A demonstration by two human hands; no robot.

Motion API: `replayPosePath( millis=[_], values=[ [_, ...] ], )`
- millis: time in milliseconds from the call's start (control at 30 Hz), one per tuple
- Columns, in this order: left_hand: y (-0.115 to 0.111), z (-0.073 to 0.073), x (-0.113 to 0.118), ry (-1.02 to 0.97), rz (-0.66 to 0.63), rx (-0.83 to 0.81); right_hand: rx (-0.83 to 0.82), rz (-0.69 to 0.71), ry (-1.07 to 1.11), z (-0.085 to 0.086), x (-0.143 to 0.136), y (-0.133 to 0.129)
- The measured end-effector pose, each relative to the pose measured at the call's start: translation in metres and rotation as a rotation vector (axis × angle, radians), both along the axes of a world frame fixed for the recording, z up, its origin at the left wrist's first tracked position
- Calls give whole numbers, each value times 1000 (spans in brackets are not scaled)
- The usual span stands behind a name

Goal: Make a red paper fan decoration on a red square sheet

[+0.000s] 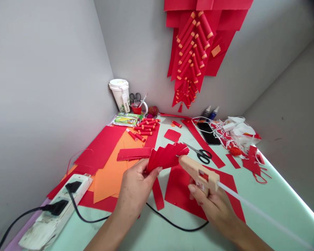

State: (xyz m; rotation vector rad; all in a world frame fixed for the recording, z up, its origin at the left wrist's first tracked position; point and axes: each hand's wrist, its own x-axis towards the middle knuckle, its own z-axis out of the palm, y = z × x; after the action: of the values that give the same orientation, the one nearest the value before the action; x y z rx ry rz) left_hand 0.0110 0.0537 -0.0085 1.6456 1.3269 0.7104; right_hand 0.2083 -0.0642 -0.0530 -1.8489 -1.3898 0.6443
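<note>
Pinched in my left hand is a fan of overlapping red paper strips, held by its lower left end. My right hand is wrapped round the handle of a beige glue gun. The gun's nozzle points left and meets or nearly meets the right part of the fan; actual contact is hard to tell. A long white glue stick sticks out of the gun's back. Beneath the gun lies a large red sheet, and black-handled scissors rest just behind it.
A power strip with black plugs sits at the left, its cable crossing the front. Red rolls, orange sheets and a white cup are farther back. A phone and white scraps lie right. Red paper decorations hang on the wall.
</note>
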Motion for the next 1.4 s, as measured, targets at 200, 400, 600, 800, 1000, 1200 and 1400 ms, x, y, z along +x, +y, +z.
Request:
replayPosePath(
  millis=[200,400,600,800,1000,1200,1400],
  values=[
    [-1,1,0,-36,3,-3,20,-9,51,11,-5,3],
    [-2,4,-1,-50,10,-8,-47,-49,104,9,-6,0],
    [-2,4,0,-36,19,-13,-46,-68,152,5,-6,1],
    [-2,6,0,-81,12,-29,5,-47,182,17,-8,4],
    [-2,7,1,-64,19,-23,35,-95,170,14,-7,4],
    [-2,6,1,-61,25,-22,43,-133,204,7,-4,4],
    [-3,9,1,-59,28,2,7,-143,245,13,-7,3]
  ],
)
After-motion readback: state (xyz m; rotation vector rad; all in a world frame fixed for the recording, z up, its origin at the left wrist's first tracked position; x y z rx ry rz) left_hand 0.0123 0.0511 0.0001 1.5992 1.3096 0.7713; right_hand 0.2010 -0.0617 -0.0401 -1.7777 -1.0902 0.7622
